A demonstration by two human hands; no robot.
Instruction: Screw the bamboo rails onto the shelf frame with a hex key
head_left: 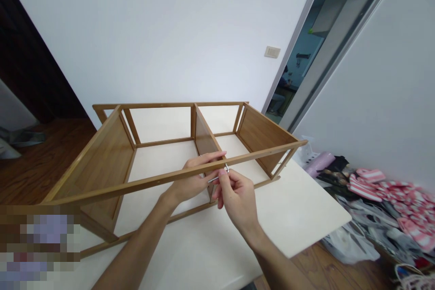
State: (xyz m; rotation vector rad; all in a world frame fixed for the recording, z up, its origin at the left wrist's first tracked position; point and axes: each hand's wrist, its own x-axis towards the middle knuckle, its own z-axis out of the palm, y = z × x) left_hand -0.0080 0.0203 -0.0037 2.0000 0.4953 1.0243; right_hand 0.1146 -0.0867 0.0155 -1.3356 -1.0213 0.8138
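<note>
A wooden shelf frame lies on its side on a white table, with its long front rail running across in front of me. My right hand is closed, pinching a small silver hex key between thumb and fingers. The bent end of the key is at the underside of the rail, by the middle wooden panel. My left hand reaches under the rail and grips the frame where that panel meets it. Its fingers lie along the panel's edge behind the rail, partly hidden.
The white table stands against a wall. Clothes and plastic bags are piled to the right. Through a doorway at the back right, a seated person is partly visible. A blurred patch covers the lower left corner.
</note>
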